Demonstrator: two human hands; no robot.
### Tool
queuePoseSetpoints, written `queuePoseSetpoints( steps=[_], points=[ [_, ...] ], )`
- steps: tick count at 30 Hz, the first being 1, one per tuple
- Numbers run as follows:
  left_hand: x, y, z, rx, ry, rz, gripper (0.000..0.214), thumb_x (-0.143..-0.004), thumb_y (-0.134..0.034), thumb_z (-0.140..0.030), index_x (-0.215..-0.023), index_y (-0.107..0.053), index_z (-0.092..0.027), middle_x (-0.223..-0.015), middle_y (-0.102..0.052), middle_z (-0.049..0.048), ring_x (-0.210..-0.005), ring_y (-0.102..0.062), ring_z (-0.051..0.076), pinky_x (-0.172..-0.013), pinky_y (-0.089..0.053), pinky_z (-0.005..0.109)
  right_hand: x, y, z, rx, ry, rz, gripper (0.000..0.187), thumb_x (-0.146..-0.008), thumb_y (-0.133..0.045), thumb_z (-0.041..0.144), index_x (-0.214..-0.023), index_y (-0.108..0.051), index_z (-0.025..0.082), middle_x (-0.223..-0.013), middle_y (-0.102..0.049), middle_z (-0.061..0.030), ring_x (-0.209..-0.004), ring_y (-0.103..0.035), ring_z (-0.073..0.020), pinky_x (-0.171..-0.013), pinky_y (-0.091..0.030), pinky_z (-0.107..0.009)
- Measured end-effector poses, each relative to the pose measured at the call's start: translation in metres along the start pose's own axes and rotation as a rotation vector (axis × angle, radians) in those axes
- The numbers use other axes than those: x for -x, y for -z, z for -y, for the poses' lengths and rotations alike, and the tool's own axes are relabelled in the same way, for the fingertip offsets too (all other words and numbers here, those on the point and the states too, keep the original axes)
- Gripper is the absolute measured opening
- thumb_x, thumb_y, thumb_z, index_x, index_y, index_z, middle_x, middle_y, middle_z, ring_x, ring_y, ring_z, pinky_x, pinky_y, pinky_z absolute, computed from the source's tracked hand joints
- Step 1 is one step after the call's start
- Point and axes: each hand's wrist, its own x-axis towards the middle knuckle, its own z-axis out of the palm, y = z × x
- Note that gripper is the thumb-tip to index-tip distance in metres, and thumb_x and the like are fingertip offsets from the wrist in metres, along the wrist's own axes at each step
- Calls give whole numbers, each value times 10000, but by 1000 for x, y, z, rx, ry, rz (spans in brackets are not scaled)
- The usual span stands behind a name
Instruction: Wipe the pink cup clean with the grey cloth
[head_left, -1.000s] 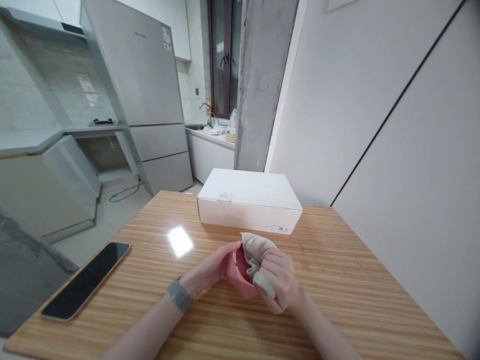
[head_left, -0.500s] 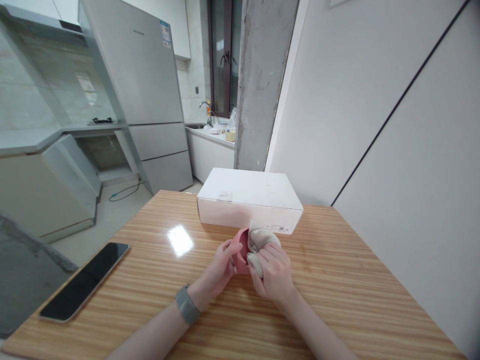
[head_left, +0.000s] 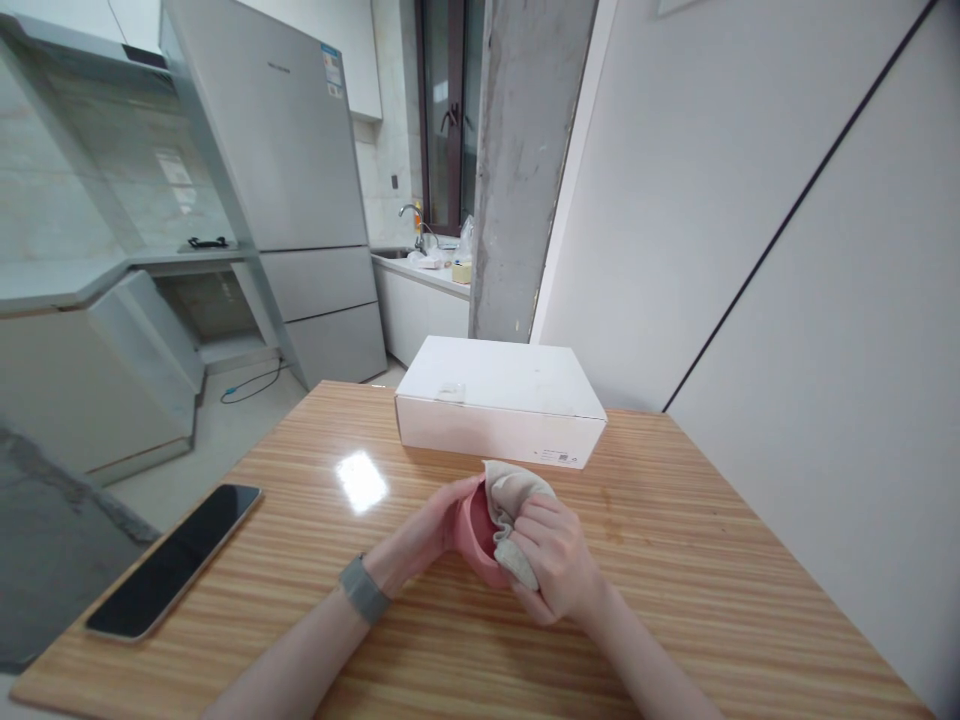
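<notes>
A small pink bowl (head_left: 474, 535) is tilted on its side just above the wooden table (head_left: 675, 560), its opening turned toward me. My left hand (head_left: 424, 535), with a grey watch at the wrist, wraps around the bowl's left side. My right hand (head_left: 555, 565) is closed on a beige cloth (head_left: 510, 510), and the cloth is pressed into the bowl's opening and over its rim. The bowl's far side is hidden behind the cloth and fingers.
A white cardboard box (head_left: 499, 400) lies just behind the hands. A black phone (head_left: 174, 560) rests face up near the table's left edge. A white wall runs along the right side. Beyond the table are a fridge (head_left: 285, 180), a concrete pillar and a kitchen counter.
Both hands with the bowl and cloth shifted away toward the box, then came back nearer to me. The bowl has tilted so more of its pink side shows.
</notes>
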Motion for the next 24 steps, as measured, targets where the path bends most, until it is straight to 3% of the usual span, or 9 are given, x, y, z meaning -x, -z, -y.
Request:
queuePoseSetpoints(
  steps=[4,10,20,24],
  points=[
    [0,8,-1,-142,-20,-50,303,-774,-739,-405,-839,-700,-112,-797,-676,40,-734,-538,148,-714,-414,270,3,-3,-2,3,15,4,204,-798,-445,273,-597,-430,241,-532,-438,6,-514,-360,-162,-542,-339,-347],
    [-6,11,11,-130,-94,-88,326,-743,-754,-421,-815,-692,-108,-750,-643,35,-680,-506,133,-665,-394,264,7,-3,-10,-21,-16,-2,221,-808,-401,270,-589,-411,241,-543,-419,-2,-534,-363,-169,-548,-358,-351],
    [-3,-2,13,-120,-189,-143,349,-722,-769,-440,-735,-673,-105,-680,-610,26,-609,-465,101,-573,-371,223,3,0,-6,-37,-56,-64,209,-806,-427,213,-598,-427,227,-556,-432,-13,-564,-354,-170,-576,-361,-349],
    [-3,-7,15,-128,-184,-175,360,-718,-769,-440,-804,-687,-100,-686,-618,29,-581,-478,97,-526,-369,212,3,-2,-5,13,-83,-60,220,-812,-455,196,-594,-438,220,-555,-457,-20,-579,-375,-173,-586,-358,-343]
  ],
)
